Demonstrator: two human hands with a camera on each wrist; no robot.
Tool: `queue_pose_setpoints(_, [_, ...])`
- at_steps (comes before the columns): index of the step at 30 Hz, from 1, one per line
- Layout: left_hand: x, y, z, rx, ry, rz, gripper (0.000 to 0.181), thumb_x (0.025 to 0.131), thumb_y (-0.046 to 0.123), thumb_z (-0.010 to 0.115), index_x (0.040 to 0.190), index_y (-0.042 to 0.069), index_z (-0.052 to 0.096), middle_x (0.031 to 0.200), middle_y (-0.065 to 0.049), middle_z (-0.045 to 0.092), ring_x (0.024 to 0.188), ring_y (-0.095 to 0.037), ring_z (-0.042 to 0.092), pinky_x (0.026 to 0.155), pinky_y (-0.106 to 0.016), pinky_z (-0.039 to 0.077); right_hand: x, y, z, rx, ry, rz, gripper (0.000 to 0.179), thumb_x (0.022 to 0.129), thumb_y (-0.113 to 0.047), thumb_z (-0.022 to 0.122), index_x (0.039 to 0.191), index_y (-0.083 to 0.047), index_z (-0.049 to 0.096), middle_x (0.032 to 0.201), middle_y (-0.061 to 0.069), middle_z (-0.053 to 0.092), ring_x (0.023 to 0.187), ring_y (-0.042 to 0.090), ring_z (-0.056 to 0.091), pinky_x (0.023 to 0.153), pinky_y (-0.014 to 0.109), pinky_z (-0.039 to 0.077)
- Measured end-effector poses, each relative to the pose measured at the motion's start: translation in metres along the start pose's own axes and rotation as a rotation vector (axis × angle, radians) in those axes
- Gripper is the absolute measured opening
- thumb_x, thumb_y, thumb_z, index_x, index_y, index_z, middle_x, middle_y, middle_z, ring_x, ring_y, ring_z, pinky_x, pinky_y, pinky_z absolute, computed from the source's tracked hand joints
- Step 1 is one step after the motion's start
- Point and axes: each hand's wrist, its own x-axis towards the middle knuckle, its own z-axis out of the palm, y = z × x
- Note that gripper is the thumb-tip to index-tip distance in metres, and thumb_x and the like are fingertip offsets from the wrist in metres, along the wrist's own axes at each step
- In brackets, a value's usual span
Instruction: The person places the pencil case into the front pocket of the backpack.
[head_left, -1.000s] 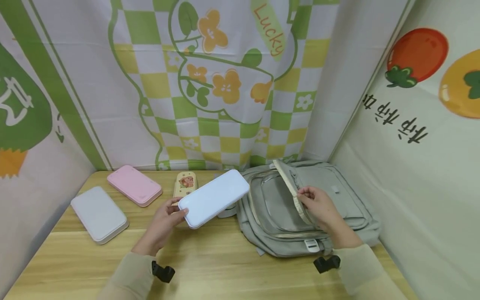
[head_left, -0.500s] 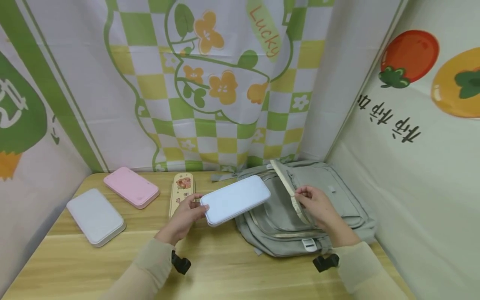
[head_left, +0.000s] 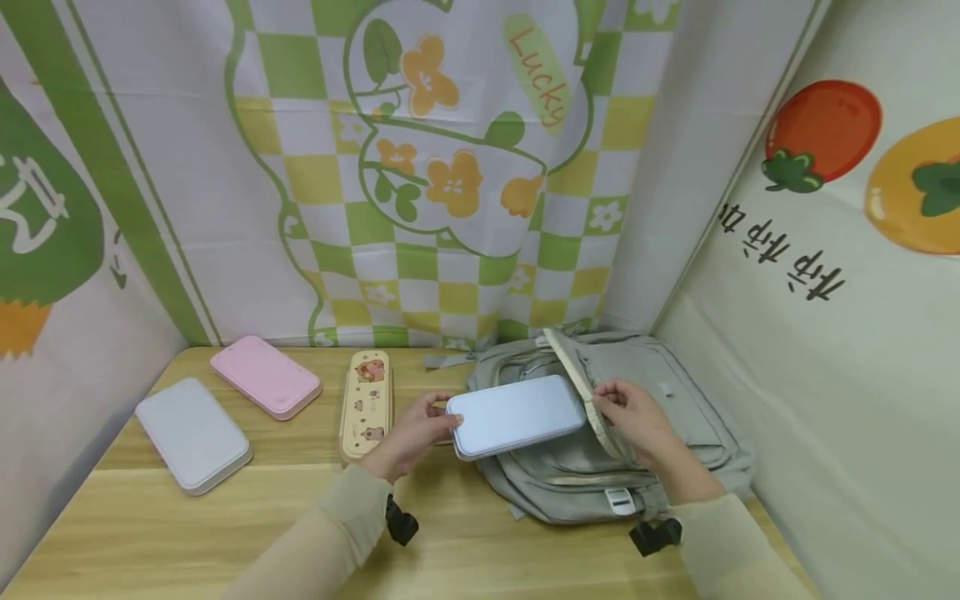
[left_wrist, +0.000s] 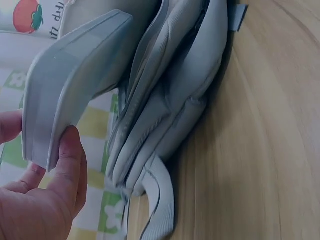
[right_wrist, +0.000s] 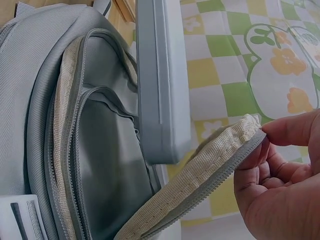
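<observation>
Counter (head_left: 150, 533): light wood finish, grain running mostly left to right. Directly on it, at left, a white case (head_left: 193, 433), flat and slanted. Just behind and to its right, apart from it, a pink case (head_left: 266, 377), also flat, near the back edge. Further right, a yellow case (head_left: 367, 400) with printed animal figures, long axis roughly front to back. Right side: grey backpack (head_left: 660, 375) lying down, white buckle (head_left: 620, 501) on its near side.

Bare hands (head_left: 417, 431); pale beige sleeves (head_left: 318, 529); small black wrist cameras (head_left: 402, 522).
</observation>
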Motion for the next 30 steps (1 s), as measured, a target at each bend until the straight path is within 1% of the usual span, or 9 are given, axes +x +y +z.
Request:
queue_pose_setpoints(4, [0.006, -0.002, 0.011, 0.002, 0.006, -0.018, 0.044, 0.097, -0.003, 0.062, 0.138, -0.011, 0.049, 0.106, -0.019, 0.058, 0.086, -0.02, 0.062, 0.081, -0.032, 0.057, -0.001, 0.003, 0.0, 0.019, -0.012, -0.011, 0.014, 0.105, -0.002, 0.055, 0.111, 0.01, 0.056, 0.094, 0.007, 0.057, 0.084, 0.017, 0.053, 0.07, 0.023, 0.05])
queue_pose_setpoints(7, [0.01, -0.004, 0.018, 0.019, 0.0, -0.03, 0.046, 0.098, -0.003, 0.062, 0.141, -0.011, 0.048, 0.109, -0.02, 0.058, 0.088, -0.02, 0.063, 0.083, -0.032, 0.057, 0.0, 0.005, 0.0, 0.027, -0.022, -0.012, 0.016, 0.105, -0.002, 0.056, 0.113, 0.012, 0.056, 0.095, 0.008, 0.058, 0.085, 0.016, 0.054, 0.071, 0.023, 0.051])
queue_pose_setpoints(10, [0.015, -0.003, 0.024, 0.041, -0.015, -0.034, 0.049, 0.098, -0.001, 0.063, 0.143, -0.011, 0.047, 0.111, -0.022, 0.059, 0.09, -0.021, 0.064, 0.087, -0.034, 0.057, 0.001, 0.006, -0.002, 0.022, -0.023, -0.015, 0.018, 0.105, -0.002, 0.056, 0.115, 0.013, 0.056, 0.098, 0.008, 0.06, 0.087, 0.016, 0.055, 0.073, 0.023, 0.052])
queue_pose_setpoints(12, [0.018, -0.002, 0.028, 0.052, -0.026, -0.025, 0.051, 0.098, 0.0, 0.064, 0.144, -0.012, 0.046, 0.111, -0.022, 0.059, 0.091, -0.021, 0.064, 0.088, -0.035, 0.057, 0.002, 0.005, -0.004, 0.012, -0.02, -0.017, 0.019, 0.106, -0.003, 0.056, 0.116, 0.013, 0.057, 0.099, 0.009, 0.061, 0.088, 0.016, 0.056, 0.074, 0.023, 0.052])
queue_pose_setpoints(18, [0.026, -0.006, 0.038, 0.054, -0.047, -0.044, 0.049, 0.097, 0.0, 0.065, 0.141, -0.014, 0.048, 0.107, -0.017, 0.059, 0.092, -0.022, 0.064, 0.085, -0.032, 0.056, 0.0, 0.002, -0.007, 0.019, -0.024, -0.02, 0.02, 0.106, -0.004, 0.056, 0.116, 0.013, 0.057, 0.098, 0.009, 0.061, 0.088, 0.016, 0.056, 0.075, 0.025, 0.053])
queue_pose_setpoints(25, [0.035, -0.011, 0.051, 0.048, -0.08, -0.046, 0.046, 0.097, -0.002, 0.064, 0.138, -0.013, 0.048, 0.112, -0.02, 0.06, 0.091, -0.021, 0.064, 0.087, -0.037, 0.058, -0.002, -0.001, -0.006, 0.016, -0.01, -0.012, 0.018, 0.105, -0.004, 0.057, 0.115, 0.011, 0.057, 0.098, 0.009, 0.061, 0.087, 0.016, 0.056, 0.075, 0.024, 0.053])
queue_pose_setpoints(30, [0.039, -0.012, 0.061, 0.054, -0.106, -0.054, 0.047, 0.097, -0.001, 0.064, 0.139, -0.013, 0.047, 0.114, -0.021, 0.06, 0.091, -0.02, 0.066, 0.086, -0.036, 0.058, -0.002, -0.001, -0.007, 0.012, 0.004, -0.016, 0.018, 0.105, -0.004, 0.057, 0.114, 0.012, 0.057, 0.097, 0.009, 0.061, 0.086, 0.016, 0.056, 0.073, 0.024, 0.052])
